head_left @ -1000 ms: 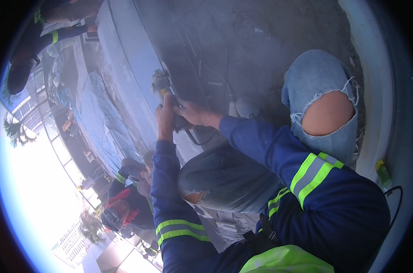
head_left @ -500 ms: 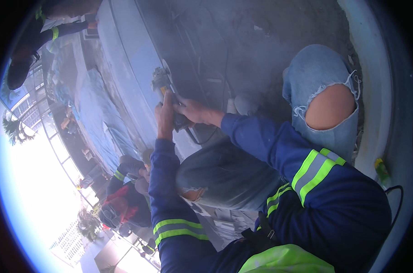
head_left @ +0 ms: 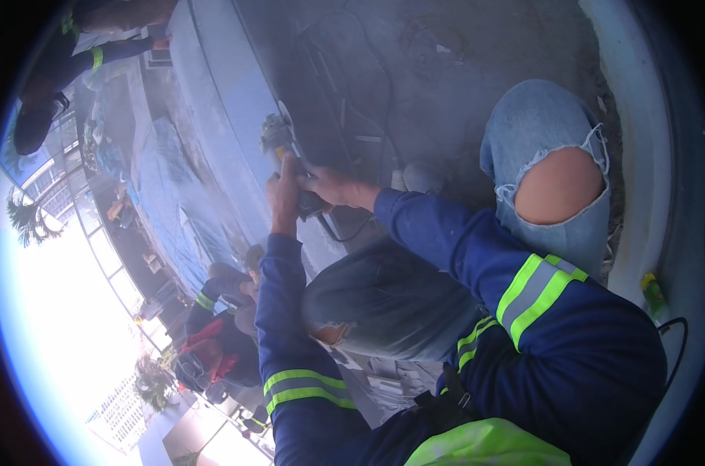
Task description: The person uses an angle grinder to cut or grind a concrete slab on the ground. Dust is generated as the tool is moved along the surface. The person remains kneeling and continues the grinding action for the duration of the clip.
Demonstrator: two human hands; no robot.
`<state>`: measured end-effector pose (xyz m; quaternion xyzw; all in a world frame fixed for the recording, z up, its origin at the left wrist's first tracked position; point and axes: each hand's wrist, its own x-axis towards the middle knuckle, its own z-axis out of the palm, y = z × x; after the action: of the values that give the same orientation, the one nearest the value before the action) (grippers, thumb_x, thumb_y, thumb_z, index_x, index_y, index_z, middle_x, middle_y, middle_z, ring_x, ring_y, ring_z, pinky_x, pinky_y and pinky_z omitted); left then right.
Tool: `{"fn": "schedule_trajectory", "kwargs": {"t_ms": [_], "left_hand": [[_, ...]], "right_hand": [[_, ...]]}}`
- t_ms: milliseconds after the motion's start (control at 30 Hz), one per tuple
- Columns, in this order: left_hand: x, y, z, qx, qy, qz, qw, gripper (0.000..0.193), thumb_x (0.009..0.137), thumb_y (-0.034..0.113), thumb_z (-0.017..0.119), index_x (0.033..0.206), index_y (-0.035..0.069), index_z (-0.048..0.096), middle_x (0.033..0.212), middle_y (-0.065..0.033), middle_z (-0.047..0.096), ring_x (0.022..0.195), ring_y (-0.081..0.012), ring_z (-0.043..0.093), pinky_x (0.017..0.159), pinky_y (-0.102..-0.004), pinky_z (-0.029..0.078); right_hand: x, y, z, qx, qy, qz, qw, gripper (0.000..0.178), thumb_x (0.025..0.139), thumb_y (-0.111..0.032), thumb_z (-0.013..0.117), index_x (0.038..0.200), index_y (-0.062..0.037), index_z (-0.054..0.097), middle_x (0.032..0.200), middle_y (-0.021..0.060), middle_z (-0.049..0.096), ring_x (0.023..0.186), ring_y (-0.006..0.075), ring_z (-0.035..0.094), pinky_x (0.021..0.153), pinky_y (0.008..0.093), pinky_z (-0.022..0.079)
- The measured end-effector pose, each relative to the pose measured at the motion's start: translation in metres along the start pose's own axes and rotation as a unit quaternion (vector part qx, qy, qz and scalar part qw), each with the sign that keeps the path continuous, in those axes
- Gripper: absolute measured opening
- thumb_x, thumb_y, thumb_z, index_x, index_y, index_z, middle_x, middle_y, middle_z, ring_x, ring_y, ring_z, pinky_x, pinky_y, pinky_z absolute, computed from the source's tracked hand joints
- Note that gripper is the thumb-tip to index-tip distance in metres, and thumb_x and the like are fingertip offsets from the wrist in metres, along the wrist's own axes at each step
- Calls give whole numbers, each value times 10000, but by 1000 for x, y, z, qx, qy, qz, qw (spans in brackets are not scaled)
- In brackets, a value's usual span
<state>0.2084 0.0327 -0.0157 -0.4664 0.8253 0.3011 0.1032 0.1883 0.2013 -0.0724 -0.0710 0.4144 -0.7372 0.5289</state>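
An angle grinder with a metal head and dark body is gripped in both of my hands. My left hand closes round its near side, while my right hand wraps the body from the right. The thin disc is at the edge of a long pale concrete ledge; dust haze hides whether it touches. A black cord loops out of the tool's rear beside my bent knee. Parts of the grip are hidden by my fingers.
Dust hangs over the dark floor, where a cable lies. A blue sheet spreads beyond the ledge. Co-workers crouch at lower left and upper left. A green bottle stands at right beside a curved pale wall.
The haze over the floor has thinned slightly, showing more of the cable. The view has shifted a little; both hands keep their grip on the grinder at the ledge.
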Motion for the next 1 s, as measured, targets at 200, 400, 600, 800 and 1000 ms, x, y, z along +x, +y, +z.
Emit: {"fn": "schedule_trajectory", "kwargs": {"t_ms": [200, 400, 600, 800, 1000], "left_hand": [[-18, -1, -1, -25, -12, 6, 1000, 941, 985, 685, 720, 1305, -200, 706, 1196, -300, 764, 1133, -355, 759, 964, -441, 592], [-24, -3, -2, 12, 2, 9, 1000, 922, 991, 673, 730, 1297, -196, 710, 1182, -287, 771, 1129, -346, 762, 960, -437, 593], [-9, -10, 1, -12, -2, 17, 1000, 932, 1000, 689, 717, 1297, -195, 712, 1175, -271, 776, 1106, -329, 763, 963, -429, 591], [-6, -14, -1, -34, -10, 27, 999, 933, 998, 685, 729, 1307, -195, 713, 1183, -269, 774, 1111, -321, 758, 973, -420, 587], [-14, -12, -3, -22, -17, -3, 1000, 933, 992, 681, 734, 1318, -193, 710, 1212, -278, 767, 1131, -336, 755, 988, -440, 584]], "right_hand": [[-18, -1, 1, -1, -17, -22, 1000, 681, 1188, -444, 502, 1759, -119, 325, 1497, 213, 659, 1211, 314, 757, 712, 395, 725], [-18, 7, 7, 6, 1, -27, 1000, 697, 1180, -447, 524, 1766, -132, 315, 1488, 194, 664, 1175, 301, 774, 700, 377, 724], [-3, 11, 0, -2, -21, -4, 1000, 755, 1177, -477, 530, 1803, -174, 236, 1526, 189, 624, 1175, 285, 757, 708, 369, 720], [1, 6, -2, -9, -34, 20, 999, 746, 1185, -456, 519, 1801, -153, 226, 1446, 187, 670, 1083, 246, 783, 703, 372, 717], [-17, 1, 2, 1, -33, 0, 999, 734, 1190, -428, 526, 1803, -154, 229, 1413, 179, 689, 1067, 231, 782, 714, 357, 703]]}}
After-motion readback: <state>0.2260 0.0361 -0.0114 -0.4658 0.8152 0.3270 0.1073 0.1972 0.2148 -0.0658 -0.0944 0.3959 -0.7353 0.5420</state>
